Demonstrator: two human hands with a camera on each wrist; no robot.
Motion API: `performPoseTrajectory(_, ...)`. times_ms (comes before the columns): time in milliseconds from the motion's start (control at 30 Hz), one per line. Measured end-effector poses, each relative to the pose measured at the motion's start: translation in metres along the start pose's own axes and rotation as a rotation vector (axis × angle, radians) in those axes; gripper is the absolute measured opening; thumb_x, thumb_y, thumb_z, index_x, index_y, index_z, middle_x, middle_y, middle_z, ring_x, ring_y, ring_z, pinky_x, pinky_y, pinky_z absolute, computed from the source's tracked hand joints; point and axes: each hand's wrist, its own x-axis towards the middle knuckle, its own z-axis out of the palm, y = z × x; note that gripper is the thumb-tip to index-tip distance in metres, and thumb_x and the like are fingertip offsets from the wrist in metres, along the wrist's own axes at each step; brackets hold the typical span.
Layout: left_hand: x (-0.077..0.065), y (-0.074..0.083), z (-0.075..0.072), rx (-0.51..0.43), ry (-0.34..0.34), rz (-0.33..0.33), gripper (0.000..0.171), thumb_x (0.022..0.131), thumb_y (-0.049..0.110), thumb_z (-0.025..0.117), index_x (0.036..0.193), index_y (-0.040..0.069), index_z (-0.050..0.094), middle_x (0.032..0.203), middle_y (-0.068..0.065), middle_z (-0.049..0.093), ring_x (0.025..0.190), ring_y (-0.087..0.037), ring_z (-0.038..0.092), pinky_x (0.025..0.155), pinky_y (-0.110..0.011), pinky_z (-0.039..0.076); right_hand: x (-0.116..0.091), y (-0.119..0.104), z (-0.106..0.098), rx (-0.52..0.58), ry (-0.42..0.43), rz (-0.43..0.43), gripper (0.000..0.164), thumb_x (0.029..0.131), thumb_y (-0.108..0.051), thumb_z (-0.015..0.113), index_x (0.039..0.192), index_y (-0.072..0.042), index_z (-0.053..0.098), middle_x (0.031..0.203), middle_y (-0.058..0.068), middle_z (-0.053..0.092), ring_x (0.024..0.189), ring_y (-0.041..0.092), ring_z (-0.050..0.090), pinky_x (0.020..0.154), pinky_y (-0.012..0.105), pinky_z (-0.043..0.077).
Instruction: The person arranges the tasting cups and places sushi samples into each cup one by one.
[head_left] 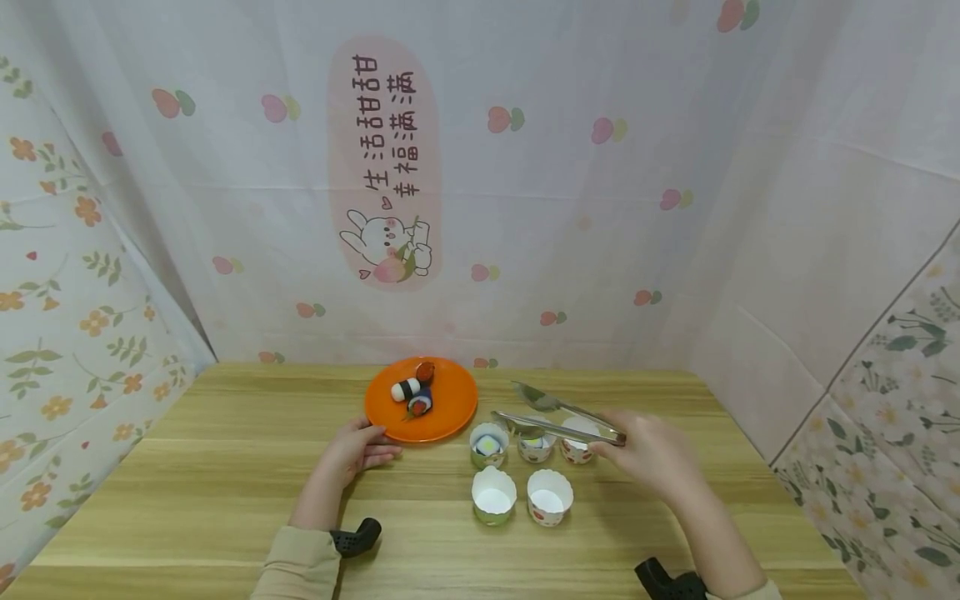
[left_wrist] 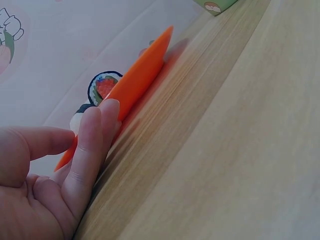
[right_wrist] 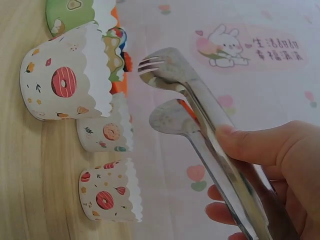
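Observation:
Toward the back of the table, my left hand (head_left: 358, 450) pinches the near left rim of an orange plate (head_left: 457, 400), thumb above and fingers below. On it lie a white sushi piece with a black band (head_left: 406, 389), a sushi roll (left_wrist: 105, 88) and a piece topped in orange-red (head_left: 425, 372). My right hand (right_wrist: 280, 165) grips metal tongs (right_wrist: 215, 127), their arms spread with nothing between the tips. The tongs hover above paper cups. The back left cup (head_left: 488, 462) and middle cup (head_left: 536, 457) hold roll-like pieces with yellow-green centres.
A third back cup (head_left: 576, 456) stands under the tongs, its inside partly hidden. Two front cups, one green (head_left: 492, 517) and one with donut prints (head_left: 546, 517), show white interiors. A printed curtain (head_left: 450, 317) hangs behind the wooden table (head_left: 187, 467).

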Motion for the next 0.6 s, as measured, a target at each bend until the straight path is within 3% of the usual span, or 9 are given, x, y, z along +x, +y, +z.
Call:
performPoseTrajectory(367, 0.0, -0.001, 0.0, -0.001, -0.002, -0.002, 0.039, 0.103, 0.006, 0.04, 0.135, -0.012, 0.028, 0.084, -0.016, 0.066, 0.073, -0.023, 0.07, 0.066, -0.033, 0.058, 0.009, -0.015, 0.008, 0.006, 0.001, -0.011, 0.044, 0.079, -0.03, 0.079, 0.116, -0.01, 0.068, 0.062, -0.009, 0.051, 0.05, 0.008, 0.04, 0.043, 0.026, 0.031)
performPoseTrajectory(600, -0.001, -0.001, 0.0, 0.007, -0.007, 0.008, 0.039, 0.102, 0.006, 0.04, 0.134, -0.013, 0.029, 0.086, -0.018, 0.066, 0.073, -0.023, 0.07, 0.067, -0.033, 0.058, 0.015, -0.028, 0.014, 0.032, -0.028, -0.002, 0.049, 0.082, -0.033, 0.076, 0.124, -0.011, 0.064, 0.066, -0.009, 0.057, 0.05, 0.005, 0.045, 0.042, 0.026, 0.034)
